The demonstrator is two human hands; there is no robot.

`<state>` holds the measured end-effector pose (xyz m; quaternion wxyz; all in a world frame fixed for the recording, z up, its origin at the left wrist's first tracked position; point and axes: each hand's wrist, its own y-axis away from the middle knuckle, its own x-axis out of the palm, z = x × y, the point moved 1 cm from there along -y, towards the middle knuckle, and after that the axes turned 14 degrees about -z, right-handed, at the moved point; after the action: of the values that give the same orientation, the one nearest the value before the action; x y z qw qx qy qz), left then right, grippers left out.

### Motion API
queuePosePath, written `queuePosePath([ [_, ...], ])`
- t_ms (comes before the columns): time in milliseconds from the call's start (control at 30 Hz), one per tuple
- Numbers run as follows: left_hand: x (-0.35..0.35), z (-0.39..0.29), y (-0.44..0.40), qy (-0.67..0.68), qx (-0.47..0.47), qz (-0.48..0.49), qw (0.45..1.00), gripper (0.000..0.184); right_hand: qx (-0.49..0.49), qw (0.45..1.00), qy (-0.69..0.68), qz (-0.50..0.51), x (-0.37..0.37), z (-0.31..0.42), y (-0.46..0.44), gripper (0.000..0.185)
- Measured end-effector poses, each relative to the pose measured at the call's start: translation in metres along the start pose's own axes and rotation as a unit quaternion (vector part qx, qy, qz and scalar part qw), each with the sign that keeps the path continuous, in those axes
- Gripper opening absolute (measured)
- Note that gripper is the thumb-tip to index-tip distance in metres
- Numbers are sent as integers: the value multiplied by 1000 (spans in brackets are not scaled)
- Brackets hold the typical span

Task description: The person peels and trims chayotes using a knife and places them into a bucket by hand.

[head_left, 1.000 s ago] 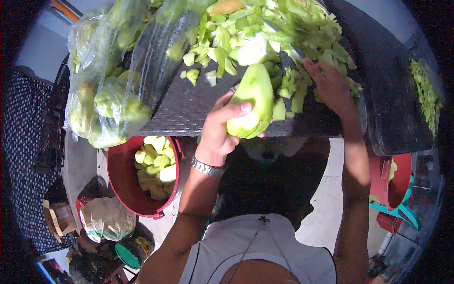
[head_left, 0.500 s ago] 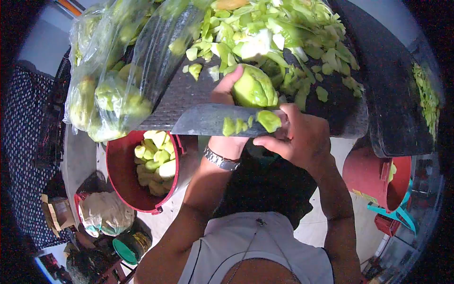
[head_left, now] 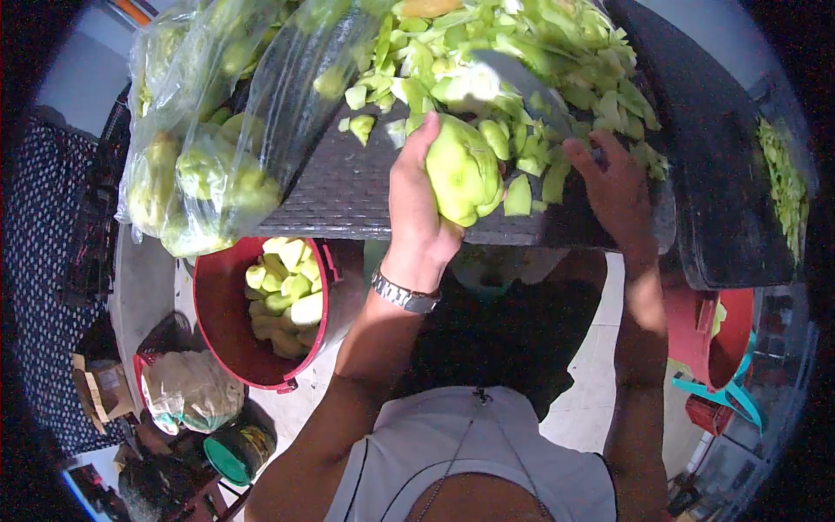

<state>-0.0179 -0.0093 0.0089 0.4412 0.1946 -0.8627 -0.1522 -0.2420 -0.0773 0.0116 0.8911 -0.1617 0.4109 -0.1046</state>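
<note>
In the head view, a pale green, pear-shaped vegetable (head_left: pixel 465 170) is gripped in the left hand (head_left: pixel 417 196), with the thumb laid along its upper side. It is held over the front edge of the dark woven counter (head_left: pixel 330 204). Its surface looks wet and lobed, so a slip could be caused by a loose grip, and the floor (head_left: pixel 578 409) could be reached past the edge.

A broad knife (head_left: pixel 526 83) is held by its handle in the right hand (head_left: pixel 616 178), the blade slanted over the heap of peelings (head_left: pixel 600 52). Whether the heap is touched by the blade cannot be told. The left thumb is exposed on the vegetable; if the blade were brought against it too fast or too deep, the thumb or palm could be cut. Loose scraps (head_left: pixel 517 196) lie near the edge and could be knocked off by a sleeveless forearm or a sweep of the knife.

At the left, the clear plastic bag (head_left: pixel 209 174) of whole vegetables bulges past the counter's edge and could be dragged down by its own weight. Peelings could be dropped among the cut pieces (head_left: pixel 283 278) in the red bucket (head_left: pixel 222 335) below.
</note>
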Motion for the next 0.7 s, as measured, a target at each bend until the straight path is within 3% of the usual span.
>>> queuePosePath([
  [67,-1,0,-6,-2,-11,-2,1000,44,-202,979,-16,0,12,-4,7,57],
  [133,1,6,-10,21,3,-7,1000,44,-229,971,-38,49,6,8,19,56],
  [200,-4,17,-20,50,31,7,998,43,-85,982,-71,150,-11,54,41,56],
  [233,3,14,-15,72,-26,21,997,40,-121,980,-55,147,-7,57,46,57],
  [333,0,17,-22,67,-56,78,993,37,-203,970,-33,134,0,55,54,61],
  [400,0,18,-18,42,-27,52,997,42,-229,964,-50,124,-1,49,47,63],
  [500,-12,20,-25,31,17,28,999,47,-232,966,33,106,-4,28,26,62],
  [533,-9,15,-23,32,32,24,999,47,-186,978,21,87,-4,19,16,63],
  [567,-11,6,-13,-17,-47,92,994,49,-140,988,9,67,-3,10,7,64],
  [600,-8,3,-11,-16,-45,82,995,49,-94,995,-3,46,-4,13,1,65],
  [700,2,7,-3,23,-7,18,1000,48,-77,987,-29,139,-15,32,18,61],
])
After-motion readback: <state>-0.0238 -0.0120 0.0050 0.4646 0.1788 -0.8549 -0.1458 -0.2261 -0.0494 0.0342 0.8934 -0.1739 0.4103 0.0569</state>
